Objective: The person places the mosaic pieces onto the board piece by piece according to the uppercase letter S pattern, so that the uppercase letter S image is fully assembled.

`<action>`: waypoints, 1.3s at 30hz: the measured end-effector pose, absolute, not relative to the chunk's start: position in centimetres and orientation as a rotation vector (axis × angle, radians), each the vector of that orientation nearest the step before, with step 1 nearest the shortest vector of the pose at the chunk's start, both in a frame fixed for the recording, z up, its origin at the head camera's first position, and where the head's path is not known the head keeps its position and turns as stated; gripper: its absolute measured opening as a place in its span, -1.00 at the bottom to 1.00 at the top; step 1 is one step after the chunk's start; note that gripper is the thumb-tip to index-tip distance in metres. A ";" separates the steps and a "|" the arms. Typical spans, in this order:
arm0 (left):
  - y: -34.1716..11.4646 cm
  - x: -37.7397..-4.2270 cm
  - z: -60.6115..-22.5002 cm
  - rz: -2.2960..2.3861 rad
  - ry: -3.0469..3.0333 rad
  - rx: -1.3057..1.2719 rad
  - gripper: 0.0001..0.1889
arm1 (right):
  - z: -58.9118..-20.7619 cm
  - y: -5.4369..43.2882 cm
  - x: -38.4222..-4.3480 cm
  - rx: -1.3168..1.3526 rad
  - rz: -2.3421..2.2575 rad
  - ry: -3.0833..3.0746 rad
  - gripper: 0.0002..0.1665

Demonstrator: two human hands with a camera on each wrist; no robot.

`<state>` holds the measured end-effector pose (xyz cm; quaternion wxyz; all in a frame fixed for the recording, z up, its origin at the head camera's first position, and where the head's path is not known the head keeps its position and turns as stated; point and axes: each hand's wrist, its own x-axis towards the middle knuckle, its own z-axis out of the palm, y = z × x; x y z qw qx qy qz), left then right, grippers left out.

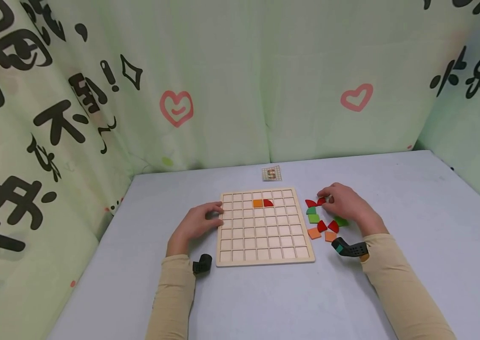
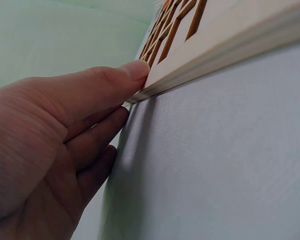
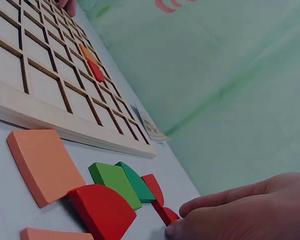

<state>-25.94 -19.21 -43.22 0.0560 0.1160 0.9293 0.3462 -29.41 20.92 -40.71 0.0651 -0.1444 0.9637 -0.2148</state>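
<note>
A wooden grid board (image 1: 261, 231) lies on the table with an orange square (image 1: 258, 203) and a red quarter-circle piece (image 1: 268, 203) side by side in its upper cells. My left hand (image 1: 197, 222) touches the board's left edge; the left wrist view shows the thumb against the frame and the other fingers fairly straight beside it. Right of the board, my right hand (image 1: 344, 203) pinches another red quarter-circle piece (image 3: 169, 215) at the far end of the loose pieces. The fingers partly hide that piece.
Near the right hand lie green squares (image 1: 313, 218), a green quarter-circle (image 1: 311, 210), orange squares (image 1: 314, 233) and more red quarter-circles (image 1: 333, 226). A small patterned card (image 1: 271, 173) lies behind the board. Green curtains (image 1: 223, 132) hang behind the table.
</note>
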 end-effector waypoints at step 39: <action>-19.1 -25.8 -43.1 1.069 2.806 0.347 -0.71 | -40.9 21.2 -29.6 -0.440 -0.652 2.918 -0.62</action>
